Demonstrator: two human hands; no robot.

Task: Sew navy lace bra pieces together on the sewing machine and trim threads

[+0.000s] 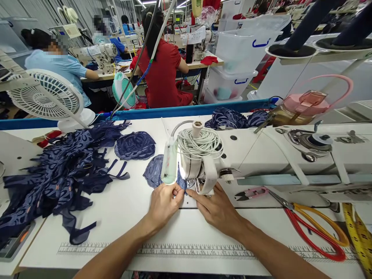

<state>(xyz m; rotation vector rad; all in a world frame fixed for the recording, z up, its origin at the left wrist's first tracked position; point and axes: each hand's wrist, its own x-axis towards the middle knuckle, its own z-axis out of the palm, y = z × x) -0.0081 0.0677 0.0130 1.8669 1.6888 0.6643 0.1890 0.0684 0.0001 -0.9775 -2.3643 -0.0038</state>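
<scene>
A navy lace fabric piece (153, 172) lies under the head of a white sewing machine (261, 155), by the needle. My left hand (164, 202) pinches the near edge of this piece, fingers closed on it. My right hand (216, 207) rests flat on the table just right of the needle, its fingers stretched out and pressing the fabric edge at the presser foot (195, 185). A small lamp (169, 162) hangs in front of the needle and hides part of the fabric.
A heap of navy lace pieces (58, 174) covers the table's left side, another cup piece (135, 145) behind. Red-and-yellow scissors (314, 226) and pink thread snips (252, 192) lie to the right. A white fan (43, 97) stands back left. Other people sew beyond.
</scene>
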